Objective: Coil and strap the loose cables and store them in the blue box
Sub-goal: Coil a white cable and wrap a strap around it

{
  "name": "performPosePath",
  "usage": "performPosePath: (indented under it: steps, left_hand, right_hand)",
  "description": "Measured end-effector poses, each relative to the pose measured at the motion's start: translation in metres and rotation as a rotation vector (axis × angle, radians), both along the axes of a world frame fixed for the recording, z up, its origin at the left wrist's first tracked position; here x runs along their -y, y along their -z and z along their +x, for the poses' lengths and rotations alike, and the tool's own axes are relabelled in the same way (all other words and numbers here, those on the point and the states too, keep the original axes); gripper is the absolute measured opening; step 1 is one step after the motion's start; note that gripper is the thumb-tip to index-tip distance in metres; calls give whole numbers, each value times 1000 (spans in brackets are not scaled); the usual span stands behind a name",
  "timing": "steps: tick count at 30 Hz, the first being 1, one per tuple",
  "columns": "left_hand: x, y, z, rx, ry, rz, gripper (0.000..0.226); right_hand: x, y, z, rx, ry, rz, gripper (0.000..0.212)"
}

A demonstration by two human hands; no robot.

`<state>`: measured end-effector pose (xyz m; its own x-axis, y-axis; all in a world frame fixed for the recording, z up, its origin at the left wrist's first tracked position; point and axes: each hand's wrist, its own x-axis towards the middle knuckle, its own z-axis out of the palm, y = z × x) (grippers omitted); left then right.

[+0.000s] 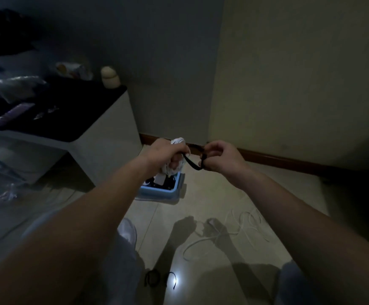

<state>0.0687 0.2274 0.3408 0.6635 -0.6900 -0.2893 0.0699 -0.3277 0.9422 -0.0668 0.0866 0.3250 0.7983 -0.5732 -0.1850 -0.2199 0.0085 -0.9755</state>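
Observation:
My left hand (164, 154) grips a coiled white cable (177, 141), whose loops stick out above and below my fist. A black strap (191, 162) runs from that coil to my right hand (219, 155), which pinches its other end. Both hands are raised above the blue box (160, 193), which stands on the tiled floor and holds dark and white items. A loose white cable (227, 231) sprawls over the floor to the right of my knees. Two black straps (152, 279) lie on the floor close to me.
A white cabinet with a dark top (104, 137) stands to the left of the box, cluttered with a remote and plastic bags. The wall corner and a brown skirting board (278, 159) lie just behind the box. The room is dim.

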Motion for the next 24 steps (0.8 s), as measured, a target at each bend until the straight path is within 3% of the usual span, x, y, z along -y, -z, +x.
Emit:
performPosePath:
  steps: [3,7,11,15,19,21,24]
  left_hand:
    - [7,-13,1,-142,-34,-108,28]
    - [19,-22,-11,-299,-31,-189,10]
    - [33,-16,-25,-348,-80,-232,27]
    - [49,-6,-35,-376,-104,-282,32]
    - [65,4,-42,-300,-128,-269,37]
    - [68,5,-40,-343,-144,-284,41]
    - [70,3,-40,-396,-119,-276,37]
  right_hand:
    - [11,-16,-9,3,-9,28,33]
    - [19,-33,-17,-52,-89,-53,33]
    - [17,-39,-26,-106,-208,-254,33]
    - [11,-36,-21,-94,-139,-418,14]
    - [13,-37,-11,-104,-142,-557,23]
    - [20,-34,-9,-80,-150,-554,11]
    - [33,-31,-8,-61,-179,-457,13]
